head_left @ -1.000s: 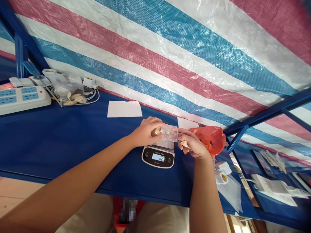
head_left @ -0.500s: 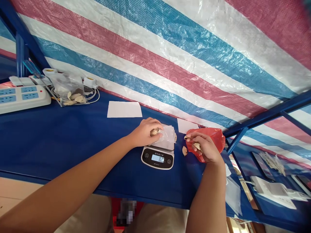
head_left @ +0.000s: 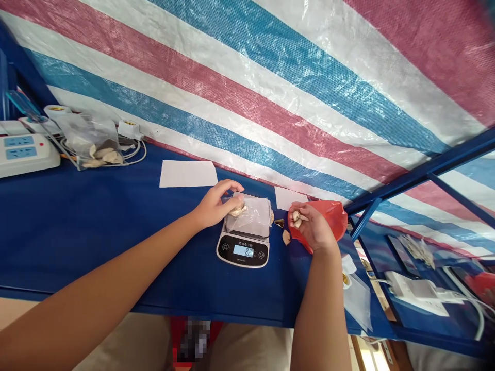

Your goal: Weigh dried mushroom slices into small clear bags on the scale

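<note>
Near the centre of the frame, the left hand (head_left: 221,205) grips a clear plastic bag (head_left: 253,212) on the digital scale (head_left: 243,251), seemingly steadying it; right of centre, the right hand (head_left: 312,225) cups pale chunks (head_left: 297,218), likely against spilling.

At the back, passage is barred by the tarp (head_left: 247,103); at far right, by the blue frame (head_left: 365,219). Over the table (head_left: 96,221), room is left between the power strip (head_left: 23,154) and the left forearm (head_left: 135,273), though the rear corner is filled by a clear bag (head_left: 88,138). The scale (head_left: 242,251) can be approached from the front, between that forearm and the right forearm (head_left: 323,299), but from above it is partly covered by a plastic bag (head_left: 243,220) and the left hand (head_left: 216,204). The gap toward the red bag (head_left: 334,216) is narrowed by two loose pieces (head_left: 286,237) and the right hand (head_left: 314,226).
</note>
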### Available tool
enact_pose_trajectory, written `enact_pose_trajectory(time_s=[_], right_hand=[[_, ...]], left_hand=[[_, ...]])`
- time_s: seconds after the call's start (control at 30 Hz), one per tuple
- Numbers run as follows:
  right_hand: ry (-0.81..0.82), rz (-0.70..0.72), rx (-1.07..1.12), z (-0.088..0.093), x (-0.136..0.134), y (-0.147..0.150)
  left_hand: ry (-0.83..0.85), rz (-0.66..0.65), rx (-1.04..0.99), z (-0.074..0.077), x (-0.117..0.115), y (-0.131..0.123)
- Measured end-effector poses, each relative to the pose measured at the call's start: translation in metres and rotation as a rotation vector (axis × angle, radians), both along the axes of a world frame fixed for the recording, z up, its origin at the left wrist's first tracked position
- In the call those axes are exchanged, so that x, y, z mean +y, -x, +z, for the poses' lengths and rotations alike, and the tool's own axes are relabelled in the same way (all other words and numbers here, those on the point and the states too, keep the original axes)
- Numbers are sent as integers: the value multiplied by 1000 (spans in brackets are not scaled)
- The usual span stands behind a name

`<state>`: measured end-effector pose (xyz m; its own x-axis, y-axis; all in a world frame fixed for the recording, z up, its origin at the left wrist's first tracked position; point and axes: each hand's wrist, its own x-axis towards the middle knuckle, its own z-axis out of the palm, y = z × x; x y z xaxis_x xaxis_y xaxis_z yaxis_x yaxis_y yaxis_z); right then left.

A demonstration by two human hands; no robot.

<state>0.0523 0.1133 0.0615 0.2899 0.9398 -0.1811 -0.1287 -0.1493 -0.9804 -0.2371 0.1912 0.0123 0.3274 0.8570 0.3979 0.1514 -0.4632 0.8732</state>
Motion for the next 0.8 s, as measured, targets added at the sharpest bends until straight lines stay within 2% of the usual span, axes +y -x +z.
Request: enact_pose_trajectory(time_s=[0.17, 0.4, 0.47, 0.57, 0.63, 0.7, 0.8], right_hand=[[-25, 30, 39, -2, 1, 4], [-79, 4, -27, 1, -2, 4], [-164, -111, -159, 3, -3, -6], [-280, -504, -424, 4, -8, -33], [-291, -726, -530, 3, -14, -53], [-229, -797, -611, 0, -18, -67], [-73, -739, -744, -7, -20, -73]], left_hand=[[1, 29, -5, -4, 3, 1], [4, 6, 5, -4, 2, 1], [0, 0, 9, -4, 2, 1], [-2, 6, 16, -6, 3, 2], [-6, 14, 18, -7, 4, 2], [-12, 18, 21, -7, 5, 2], [-14, 8, 29, -6, 5, 1]])
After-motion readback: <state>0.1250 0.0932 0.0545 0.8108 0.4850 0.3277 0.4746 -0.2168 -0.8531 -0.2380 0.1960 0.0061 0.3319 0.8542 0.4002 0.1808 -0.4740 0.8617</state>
